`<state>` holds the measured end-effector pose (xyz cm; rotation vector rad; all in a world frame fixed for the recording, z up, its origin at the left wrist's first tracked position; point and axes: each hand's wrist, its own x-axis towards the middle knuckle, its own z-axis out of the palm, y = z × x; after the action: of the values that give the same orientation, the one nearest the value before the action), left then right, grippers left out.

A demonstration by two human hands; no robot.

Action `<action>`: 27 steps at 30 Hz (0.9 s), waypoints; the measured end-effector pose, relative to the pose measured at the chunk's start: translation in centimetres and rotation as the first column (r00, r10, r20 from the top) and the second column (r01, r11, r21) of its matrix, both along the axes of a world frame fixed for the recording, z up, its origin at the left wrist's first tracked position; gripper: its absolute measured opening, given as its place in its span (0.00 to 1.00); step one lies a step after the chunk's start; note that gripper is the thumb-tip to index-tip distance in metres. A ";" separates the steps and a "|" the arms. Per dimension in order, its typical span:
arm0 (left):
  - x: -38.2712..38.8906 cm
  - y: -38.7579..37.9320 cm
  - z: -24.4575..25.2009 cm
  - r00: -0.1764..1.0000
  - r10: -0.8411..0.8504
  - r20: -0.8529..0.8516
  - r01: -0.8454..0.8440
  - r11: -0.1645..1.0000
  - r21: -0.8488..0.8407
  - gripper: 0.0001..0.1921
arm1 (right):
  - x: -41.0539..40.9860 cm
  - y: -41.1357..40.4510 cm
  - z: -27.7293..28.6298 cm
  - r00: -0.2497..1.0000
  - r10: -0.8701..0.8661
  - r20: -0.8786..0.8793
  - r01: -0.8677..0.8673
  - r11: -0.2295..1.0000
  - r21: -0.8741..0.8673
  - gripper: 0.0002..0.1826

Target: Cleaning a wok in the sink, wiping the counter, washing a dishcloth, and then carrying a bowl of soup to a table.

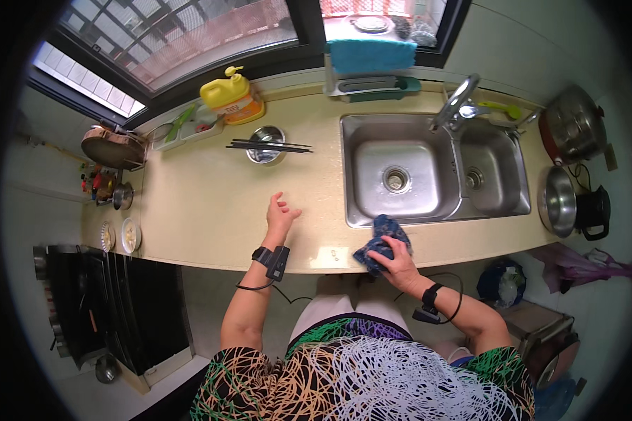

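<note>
My right hand (397, 261) grips a bunched dark blue patterned cloth (382, 244) at the counter's front edge, just below the rim of the steel double sink (351, 173). Over the beige countertop (200, 210), my left hand (280, 216) holds nothing, its fingers apart and slightly bent. Beyond it stands a round metal bowl (266, 157) with several black chopsticks (268, 146) lying across its top. Small wet marks show on the counter near the cloth.
A yellow jug with a pump (237, 100) stands by the window. Behind the sink are a faucet (459, 100) and a rack with a turquoise cloth (371, 55). A metal basin (557, 202) and black kettle (594, 213) stand right; two small dishes (131, 235) sit left, beside the stove (142, 310).
</note>
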<state>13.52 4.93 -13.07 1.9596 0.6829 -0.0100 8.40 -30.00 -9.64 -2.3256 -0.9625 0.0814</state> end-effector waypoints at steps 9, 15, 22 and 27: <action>3.4 6.9 1.1 0.960 0.275 -0.052 -0.277 0.900 -0.338 0.26 | 4.8 13.1 -2.5 0.910 0.401 0.104 -0.395 0.916 -0.074 0.23; 7.9 8.7 -0.9 0.933 0.356 -0.048 -0.300 0.697 -0.651 0.27 | 11.2 16.0 -2.5 0.968 0.120 0.220 -0.078 0.979 -0.187 0.20; 10.8 9.7 -2.4 0.918 0.397 -0.009 -0.270 0.607 -0.747 0.22 | 19.8 15.3 -3.2 0.973 -0.087 0.213 0.101 0.993 -0.055 0.27; 11.4 9.9 -2.3 0.913 0.407 -0.002 -0.259 0.578 -0.774 0.19 | 26.9 17.0 -2.8 0.974 -0.060 0.217 0.087 0.989 -0.121 0.29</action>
<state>24.96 14.86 -15.40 0.9654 0.7616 0.0967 35.26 -12.98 -12.47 -2.5268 -0.9984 -0.1419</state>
